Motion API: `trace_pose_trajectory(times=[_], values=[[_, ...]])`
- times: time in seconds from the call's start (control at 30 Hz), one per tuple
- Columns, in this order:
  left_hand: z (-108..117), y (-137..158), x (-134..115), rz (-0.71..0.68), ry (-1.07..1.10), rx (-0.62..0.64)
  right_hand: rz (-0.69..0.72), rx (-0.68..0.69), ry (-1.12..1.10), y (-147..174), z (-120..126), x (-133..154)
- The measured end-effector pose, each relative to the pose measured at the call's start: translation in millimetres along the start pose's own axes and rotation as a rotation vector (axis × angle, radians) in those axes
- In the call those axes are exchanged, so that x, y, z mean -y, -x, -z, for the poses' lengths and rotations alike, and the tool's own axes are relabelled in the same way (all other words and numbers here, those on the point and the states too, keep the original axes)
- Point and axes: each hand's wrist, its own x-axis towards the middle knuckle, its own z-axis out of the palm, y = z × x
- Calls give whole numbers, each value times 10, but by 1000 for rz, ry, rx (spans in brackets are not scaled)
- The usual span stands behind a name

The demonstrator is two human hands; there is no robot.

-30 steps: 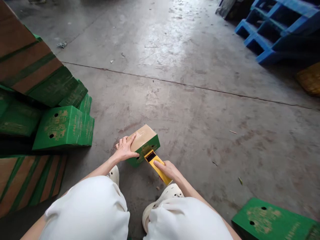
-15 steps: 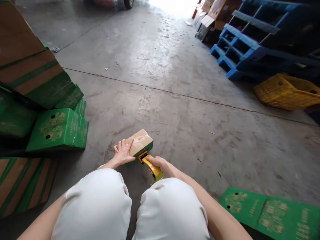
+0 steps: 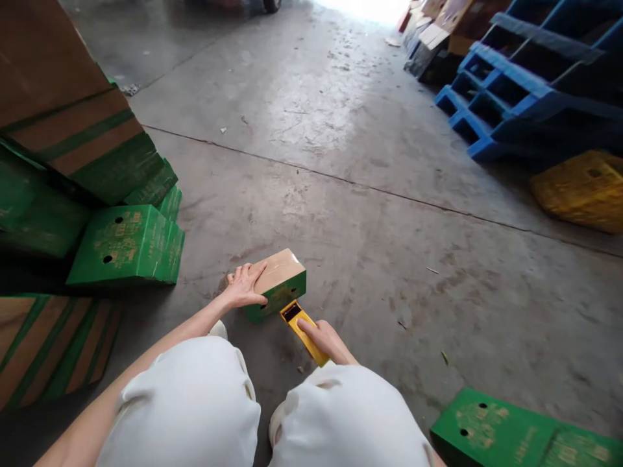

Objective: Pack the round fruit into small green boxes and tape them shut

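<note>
A small cardboard box point(image 3: 280, 272) with a brown top and green sides stands on the concrete floor in front of my knees. My left hand point(image 3: 244, 287) rests on its left end, fingers spread over the top and thumb at the near side. Clear tape shows along the top. Wrapped around a yellow tape dispenser point(image 3: 311, 345) is my right hand point(image 3: 327, 338). The dispenser's head is just below the near side of the box, close to its lower edge; whether it touches is unclear.
Stacked green and brown cartons point(image 3: 121, 250) stand on the left. More green boxes point(image 3: 516, 431) lie at the lower right. Blue pallets point(image 3: 506, 91) and a yellow basket point(image 3: 581, 191) are at the upper right, on the concrete floor point(image 3: 365, 207).
The tape dispenser has come down and away from the upper near side of the box, with my right hand. My left hand has stayed on the box. The view has shifted slightly.
</note>
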Motion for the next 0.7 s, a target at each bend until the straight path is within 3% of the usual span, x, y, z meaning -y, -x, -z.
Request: trace_pose_trajectory(times=[0.1, 0.23, 0.37, 0.47, 0.53, 0.6, 0.67, 0.7], values=[[100, -186, 159, 8, 52, 53, 24, -164, 353, -30, 66, -231], [160, -332, 262, -1, 95, 89, -46, -312, 545, -242, 60, -416], [175, -380, 269, -2, 92, 103, -54, -315, 549, -393, -5, -507], [165, -388, 256, -6, 85, 102, -62, -516, 429, -357, -86, -493], [137, -362, 219, -3, 72, 82, 19, -645, 245, -306, -148, -397], [82, -285, 143, 10, 42, 51, 169, -543, -15, -269, -213, -210], [2, -152, 32, 24, -4, 16, 219, -225, -327, -262, -283, 49], [-46, -71, -31, 19, -29, 2, 167, -43, -482, -268, -320, 186]])
